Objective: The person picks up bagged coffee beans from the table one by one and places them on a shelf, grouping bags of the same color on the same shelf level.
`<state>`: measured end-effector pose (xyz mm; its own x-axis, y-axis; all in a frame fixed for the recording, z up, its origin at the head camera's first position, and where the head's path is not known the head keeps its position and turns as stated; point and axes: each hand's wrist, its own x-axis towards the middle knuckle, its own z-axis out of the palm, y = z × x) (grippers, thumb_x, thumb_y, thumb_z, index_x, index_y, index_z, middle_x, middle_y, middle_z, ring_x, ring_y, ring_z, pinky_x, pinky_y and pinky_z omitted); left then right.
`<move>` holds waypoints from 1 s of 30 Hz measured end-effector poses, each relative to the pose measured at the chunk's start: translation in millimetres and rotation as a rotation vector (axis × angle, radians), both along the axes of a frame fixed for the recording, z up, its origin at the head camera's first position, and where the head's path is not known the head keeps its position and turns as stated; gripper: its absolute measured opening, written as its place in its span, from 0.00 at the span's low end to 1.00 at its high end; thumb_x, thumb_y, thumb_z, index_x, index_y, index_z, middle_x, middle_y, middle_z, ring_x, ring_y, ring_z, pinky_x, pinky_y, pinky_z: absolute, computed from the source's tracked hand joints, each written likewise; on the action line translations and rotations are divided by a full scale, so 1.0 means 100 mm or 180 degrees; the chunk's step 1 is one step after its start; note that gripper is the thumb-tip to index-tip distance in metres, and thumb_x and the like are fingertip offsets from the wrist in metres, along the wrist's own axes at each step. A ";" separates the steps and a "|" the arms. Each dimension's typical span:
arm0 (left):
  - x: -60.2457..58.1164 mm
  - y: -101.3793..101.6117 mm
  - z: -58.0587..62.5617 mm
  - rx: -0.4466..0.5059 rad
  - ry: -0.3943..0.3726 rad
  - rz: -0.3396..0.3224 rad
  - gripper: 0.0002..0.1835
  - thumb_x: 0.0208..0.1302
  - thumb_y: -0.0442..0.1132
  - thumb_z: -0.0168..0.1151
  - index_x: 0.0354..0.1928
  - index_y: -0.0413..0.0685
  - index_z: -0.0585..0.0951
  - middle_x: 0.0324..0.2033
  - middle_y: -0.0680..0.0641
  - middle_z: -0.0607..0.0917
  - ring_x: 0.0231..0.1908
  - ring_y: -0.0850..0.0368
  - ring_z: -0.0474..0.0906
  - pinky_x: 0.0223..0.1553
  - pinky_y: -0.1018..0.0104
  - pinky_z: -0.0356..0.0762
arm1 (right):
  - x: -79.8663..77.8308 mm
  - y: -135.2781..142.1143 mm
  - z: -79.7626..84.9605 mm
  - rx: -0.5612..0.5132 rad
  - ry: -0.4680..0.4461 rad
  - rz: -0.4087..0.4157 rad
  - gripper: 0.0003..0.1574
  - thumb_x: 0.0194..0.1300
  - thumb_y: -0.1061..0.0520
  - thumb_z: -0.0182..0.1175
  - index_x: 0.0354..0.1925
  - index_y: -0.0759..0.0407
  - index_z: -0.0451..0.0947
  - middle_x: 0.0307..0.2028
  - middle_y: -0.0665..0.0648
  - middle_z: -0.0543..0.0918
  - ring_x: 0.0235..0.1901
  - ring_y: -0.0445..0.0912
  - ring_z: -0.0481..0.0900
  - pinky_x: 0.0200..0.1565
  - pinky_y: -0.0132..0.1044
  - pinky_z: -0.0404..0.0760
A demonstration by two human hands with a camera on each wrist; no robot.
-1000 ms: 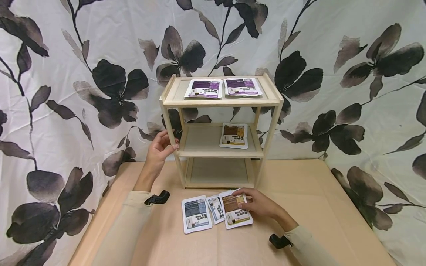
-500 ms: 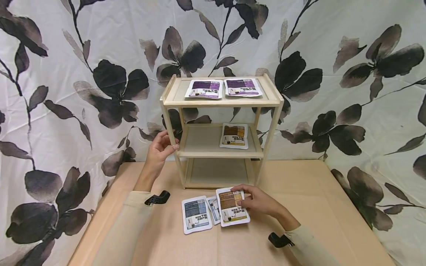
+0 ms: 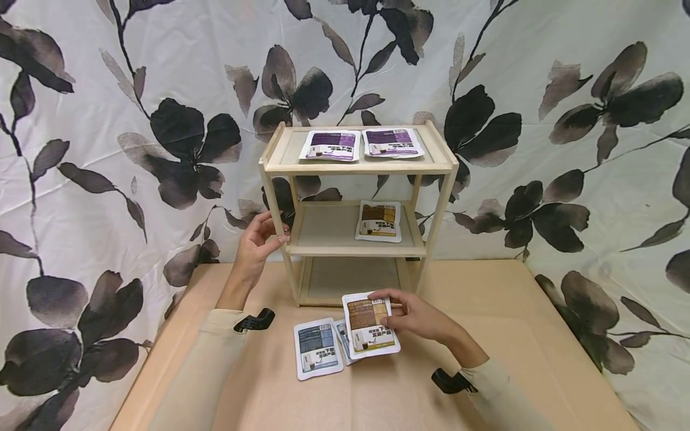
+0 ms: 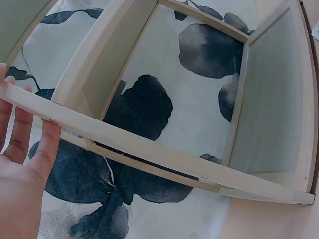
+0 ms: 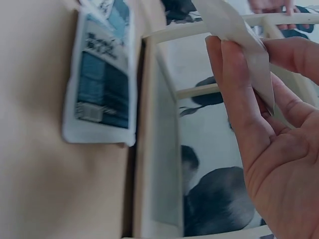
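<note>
In the head view my right hand [image 3: 423,320] pinches a brown-and-white pouch [image 3: 362,329] by its right side, thumb on the printed face. The pouch is raised over the table and partly covers a blue pouch [image 3: 342,336]; another blue pouch [image 3: 317,350] lies just left. The right wrist view has the held pouch [image 5: 237,35] nearly edge-on between thumb and fingers. My left hand [image 3: 257,246] holds the left front post of a three-tier wooden shelf [image 3: 358,250]. In the left wrist view, fingers [image 4: 46,149] of that hand lie against the post [image 4: 149,149].
Two purple pouches, one left [image 3: 332,145] and one right [image 3: 393,143], lie on the top tier. A brown pouch [image 3: 379,221] rests on the right of the middle tier. The shelf stands at the back of the table [image 3: 485,311], before a floral cloth [image 3: 539,120].
My right hand has lifted the brown pouch off the table and shifted it left and toward the shelf, now covering more of the blue pouch. My left hand stays at the post.
</note>
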<state>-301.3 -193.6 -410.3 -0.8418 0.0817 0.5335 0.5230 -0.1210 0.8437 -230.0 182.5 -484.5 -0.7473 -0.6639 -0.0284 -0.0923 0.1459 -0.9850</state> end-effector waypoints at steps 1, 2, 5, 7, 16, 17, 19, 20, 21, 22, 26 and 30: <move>0.00 0.00 0.00 -0.0003 0.0003 -0.0004 0.29 0.62 0.20 0.64 0.65 0.32 0.71 0.42 0.52 0.85 0.46 0.52 0.79 0.50 0.65 0.77 | 0.00 -0.01 0.03 0.0006 0.0017 -0.0001 0.34 0.70 0.67 0.60 0.71 0.63 0.64 0.52 0.71 0.81 0.44 0.53 0.86 0.43 0.45 0.86; 0.00 0.00 0.00 -0.0004 0.0001 -0.0003 0.29 0.62 0.20 0.63 0.65 0.33 0.71 0.42 0.52 0.85 0.46 0.52 0.79 0.51 0.65 0.77 | 0.00 -0.01 0.06 0.0009 0.0034 -0.0006 0.34 0.70 0.67 0.61 0.71 0.63 0.64 0.52 0.71 0.81 0.44 0.53 0.86 0.43 0.45 0.86; 0.00 0.00 0.00 -0.0001 0.0012 -0.0007 0.28 0.62 0.20 0.63 0.65 0.35 0.73 0.42 0.52 0.85 0.45 0.52 0.79 0.51 0.65 0.76 | -0.01 -0.03 0.16 0.0013 0.0074 -0.0006 0.35 0.69 0.67 0.62 0.71 0.62 0.64 0.51 0.70 0.82 0.43 0.53 0.86 0.42 0.44 0.86; 0.00 -0.01 0.00 -0.0002 0.0028 -0.0019 0.28 0.62 0.19 0.63 0.64 0.34 0.73 0.42 0.52 0.85 0.45 0.53 0.79 0.50 0.65 0.76 | -0.01 -0.04 0.22 -0.0007 0.0100 0.0002 0.35 0.69 0.67 0.62 0.71 0.62 0.64 0.50 0.71 0.83 0.42 0.53 0.87 0.41 0.44 0.87; -0.01 -0.01 0.00 0.0018 0.0052 -0.0028 0.28 0.62 0.20 0.63 0.62 0.47 0.78 0.43 0.41 0.83 0.45 0.54 0.80 0.49 0.66 0.78 | -0.05 -0.11 0.49 -0.0181 0.0253 -0.0079 0.34 0.68 0.67 0.62 0.70 0.59 0.68 0.54 0.68 0.81 0.43 0.55 0.87 0.40 0.46 0.87; -0.01 -0.02 0.00 0.0004 0.0056 -0.0032 0.27 0.62 0.20 0.63 0.62 0.47 0.78 0.44 0.39 0.83 0.45 0.53 0.80 0.49 0.66 0.78 | -0.05 -0.11 0.51 -0.0216 0.0254 -0.0108 0.34 0.68 0.67 0.63 0.70 0.59 0.68 0.55 0.68 0.81 0.44 0.55 0.87 0.41 0.46 0.87; -0.01 -0.01 0.00 0.0002 0.0050 -0.0037 0.27 0.63 0.20 0.63 0.63 0.46 0.77 0.45 0.37 0.82 0.45 0.50 0.80 0.50 0.66 0.79 | -0.06 -0.13 0.56 -0.0306 0.0237 -0.0164 0.34 0.67 0.68 0.64 0.69 0.60 0.69 0.54 0.70 0.81 0.45 0.56 0.88 0.43 0.47 0.87; -0.02 -0.01 0.00 -0.0014 0.0043 -0.0034 0.27 0.63 0.20 0.63 0.63 0.45 0.77 0.45 0.37 0.82 0.46 0.49 0.79 0.50 0.66 0.79 | -0.06 -0.14 0.59 -0.0348 0.0224 -0.0199 0.34 0.67 0.68 0.64 0.69 0.60 0.69 0.54 0.70 0.81 0.45 0.56 0.88 0.44 0.48 0.87; -0.02 -0.01 0.00 -0.0018 0.0036 -0.0033 0.27 0.63 0.21 0.63 0.63 0.45 0.77 0.45 0.37 0.82 0.46 0.46 0.79 0.50 0.66 0.80 | -0.06 -0.15 0.61 -0.0380 0.0212 -0.0239 0.34 0.66 0.67 0.65 0.69 0.61 0.69 0.53 0.71 0.82 0.45 0.57 0.88 0.44 0.49 0.86; -0.02 -0.01 0.00 -0.0022 0.0032 -0.0037 0.27 0.63 0.21 0.63 0.64 0.43 0.76 0.45 0.37 0.82 0.47 0.45 0.79 0.49 0.65 0.80 | -0.07 -0.15 0.63 -0.0397 0.0202 -0.0276 0.34 0.66 0.67 0.65 0.69 0.60 0.69 0.52 0.71 0.83 0.45 0.57 0.88 0.43 0.49 0.86; -0.01 -0.01 0.00 -0.0009 0.0013 -0.0023 0.27 0.63 0.21 0.63 0.64 0.42 0.76 0.45 0.38 0.82 0.46 0.48 0.79 0.49 0.65 0.80 | -0.10 -0.19 0.72 -0.0409 0.0238 -0.0362 0.34 0.67 0.65 0.65 0.69 0.59 0.69 0.49 0.71 0.84 0.44 0.58 0.89 0.43 0.50 0.87; -0.01 -0.01 -0.01 0.0011 0.0021 -0.0027 0.27 0.63 0.21 0.63 0.63 0.46 0.77 0.44 0.39 0.82 0.45 0.54 0.80 0.50 0.65 0.79 | -0.14 -0.21 0.82 -0.0417 0.0289 -0.0425 0.34 0.68 0.64 0.65 0.69 0.57 0.68 0.51 0.70 0.84 0.45 0.56 0.88 0.45 0.49 0.86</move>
